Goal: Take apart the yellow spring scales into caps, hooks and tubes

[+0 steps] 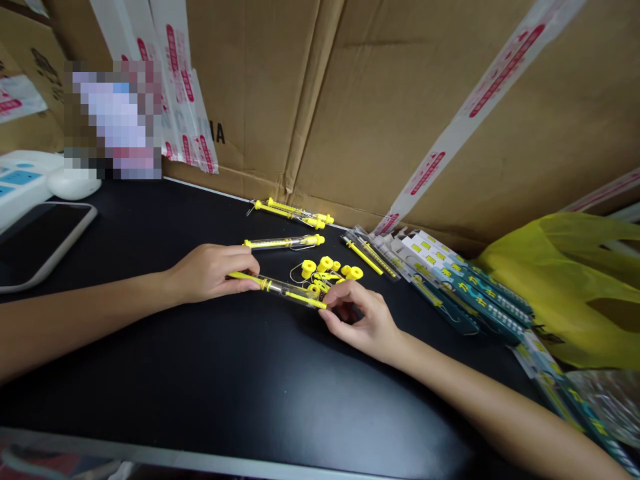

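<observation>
Over the black tabletop, a clear tube with yellow parts, a partly assembled spring scale [287,291], is held between both hands. My left hand [210,272] pinches its yellow left end between thumb and fingers. At the tube's other end, my right hand [363,319] is closed with thumb and fingertips on a yellow end piece. Just behind the tube lie loose yellow caps and rings [327,264] with bent wire hooks, partly hidden by my right fingers. Farther back rests a spring scale [285,243], and beyond it lie more spring scales [295,212].
Clear tubes with yellow strips [370,253] and stacked printed packs [455,283] lie to the right, beside a yellow plastic bag [570,280]. A phone [43,240] and a white power strip [25,177] are at left. A cardboard box [400,87] walls off the back.
</observation>
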`<state>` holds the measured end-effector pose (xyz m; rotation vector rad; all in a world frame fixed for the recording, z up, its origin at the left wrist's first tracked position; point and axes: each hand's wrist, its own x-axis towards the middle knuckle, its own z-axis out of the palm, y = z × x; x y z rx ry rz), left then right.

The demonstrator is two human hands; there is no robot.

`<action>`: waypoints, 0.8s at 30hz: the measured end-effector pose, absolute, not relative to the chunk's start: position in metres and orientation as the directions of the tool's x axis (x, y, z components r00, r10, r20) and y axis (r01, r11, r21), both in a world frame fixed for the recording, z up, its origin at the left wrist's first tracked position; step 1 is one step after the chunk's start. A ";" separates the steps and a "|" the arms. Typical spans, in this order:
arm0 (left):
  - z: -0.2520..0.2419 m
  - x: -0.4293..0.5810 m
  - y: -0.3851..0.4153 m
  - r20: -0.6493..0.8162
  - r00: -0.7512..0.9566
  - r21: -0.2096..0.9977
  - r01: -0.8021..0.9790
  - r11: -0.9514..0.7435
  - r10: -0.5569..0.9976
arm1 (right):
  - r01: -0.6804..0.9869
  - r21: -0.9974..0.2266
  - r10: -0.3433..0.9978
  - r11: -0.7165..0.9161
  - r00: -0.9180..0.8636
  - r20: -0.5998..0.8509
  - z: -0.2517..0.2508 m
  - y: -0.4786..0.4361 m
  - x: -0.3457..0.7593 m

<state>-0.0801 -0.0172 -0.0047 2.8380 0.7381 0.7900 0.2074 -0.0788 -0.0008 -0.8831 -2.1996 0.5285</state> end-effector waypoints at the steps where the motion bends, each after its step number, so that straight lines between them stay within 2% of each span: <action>1: -0.005 -0.080 -0.017 0.462 0.744 0.231 0.424 -0.876 0.482 | 0.431 -0.597 0.728 0.677 -0.514 0.454 0.000 -0.079 0.207; 10: -0.008 -0.082 -0.015 0.453 0.725 0.282 0.435 -0.855 0.518 | 0.324 -0.784 0.827 0.529 -0.404 0.391 0.010 -0.077 0.206; 14: -0.008 -0.082 -0.016 0.452 0.723 0.273 0.445 -0.853 0.522 | 0.329 -0.823 0.870 0.464 -0.345 0.352 0.016 -0.068 0.212; 20: -0.008 -0.081 -0.017 0.462 0.720 0.254 0.451 -0.856 0.517 | 0.443 -0.787 0.895 0.429 -0.323 0.307 0.021 -0.054 0.224; 24: -0.008 -0.080 -0.017 0.474 0.717 0.242 0.452 -0.859 0.511 | 0.621 -0.641 0.890 0.451 -0.370 0.267 0.022 -0.050 0.227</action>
